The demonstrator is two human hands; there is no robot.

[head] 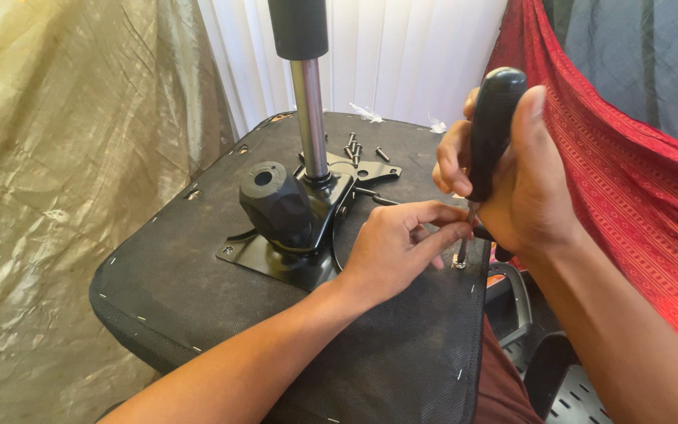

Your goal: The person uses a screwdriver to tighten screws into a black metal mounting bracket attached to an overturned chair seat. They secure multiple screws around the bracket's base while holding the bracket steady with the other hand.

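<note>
An upturned office chair seat (198,267), its black fabric underside facing up, fills the middle. My right hand (523,180) grips the black handle of a screwdriver (490,129), held nearly upright. The metal shaft points down to a screw (459,265) near the seat's right edge. My left hand (402,247) rests on the fabric, its fingertips pinching the shaft just above the screw. A black metal tilt mechanism (296,216) with a knob and an upright gas cylinder (309,118) is fixed at the seat's centre.
Several loose black bolts (355,149) lie on the seat behind the mechanism. A red patterned cloth (629,196) hangs on the right, a tan sheet (56,157) on the left, white blinds behind. A black plastic chair part (566,385) lies at lower right.
</note>
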